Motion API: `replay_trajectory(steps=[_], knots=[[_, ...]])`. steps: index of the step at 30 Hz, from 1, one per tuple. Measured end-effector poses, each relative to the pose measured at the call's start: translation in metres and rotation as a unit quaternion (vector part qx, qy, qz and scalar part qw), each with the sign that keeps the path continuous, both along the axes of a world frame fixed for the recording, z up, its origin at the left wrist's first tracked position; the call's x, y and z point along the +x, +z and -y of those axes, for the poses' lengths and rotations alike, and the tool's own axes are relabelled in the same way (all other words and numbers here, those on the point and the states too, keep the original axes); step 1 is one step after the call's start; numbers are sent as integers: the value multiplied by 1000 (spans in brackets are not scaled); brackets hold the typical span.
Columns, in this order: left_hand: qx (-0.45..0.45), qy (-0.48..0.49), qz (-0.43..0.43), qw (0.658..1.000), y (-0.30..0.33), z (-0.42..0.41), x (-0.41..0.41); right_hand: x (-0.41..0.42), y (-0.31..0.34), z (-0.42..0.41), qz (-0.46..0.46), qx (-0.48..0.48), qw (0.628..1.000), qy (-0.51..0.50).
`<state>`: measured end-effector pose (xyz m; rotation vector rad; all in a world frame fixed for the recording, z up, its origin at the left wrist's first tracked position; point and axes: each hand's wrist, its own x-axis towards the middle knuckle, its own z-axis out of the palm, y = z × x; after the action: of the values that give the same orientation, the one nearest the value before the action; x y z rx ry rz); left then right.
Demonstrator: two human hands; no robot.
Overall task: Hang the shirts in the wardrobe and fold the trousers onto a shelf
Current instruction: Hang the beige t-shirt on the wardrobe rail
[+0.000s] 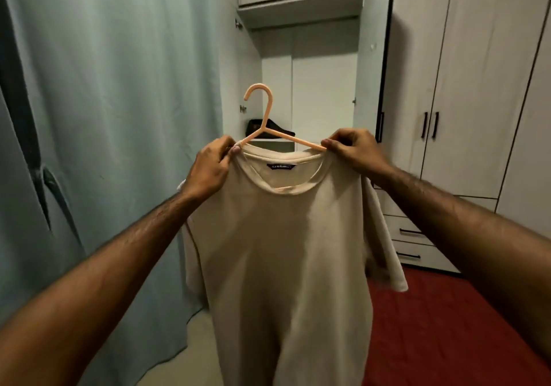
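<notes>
Now you've got the beige T-shirt (pixel 280 254) up in front of you on the peach hanger (pixel 266 123), facing the open wardrobe (pixel 310 66). Your left hand (pixel 208 168) pinches the collar at one shoulder, your right hand (pixel 354 150) pinches the other, both on the hanger's arms.

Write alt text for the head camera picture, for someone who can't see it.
Two hands, left hand and right hand, hold up a beige T-shirt on a peach hanger, pinching the collar at each shoulder. Behind stands an open wardrobe; a curtain hangs at left.
</notes>
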<state>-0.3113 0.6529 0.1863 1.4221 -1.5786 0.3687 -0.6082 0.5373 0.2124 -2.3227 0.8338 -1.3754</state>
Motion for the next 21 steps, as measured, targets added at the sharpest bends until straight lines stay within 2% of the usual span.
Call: replay_trajectory(steps=[3,5,8,13,17,21], knots=[[-10,14,-14,1000,65,17,52,35,63,13,-45,69,988,131],[-11,11,-9,1000,111,19,86,59,109,21,-88,105,976,168],[-26,-5,4,1000,166,14,131,103,174,30,-134,91,975,154],[-65,-1,-48,997,246,19,193,172,253,42,-91,63,983,146],[-88,9,-44,995,289,42,212,197,286,68,-47,48,989,135],[-57,1,0,998,302,70,213,208,291,104,-34,-2,995,97]])
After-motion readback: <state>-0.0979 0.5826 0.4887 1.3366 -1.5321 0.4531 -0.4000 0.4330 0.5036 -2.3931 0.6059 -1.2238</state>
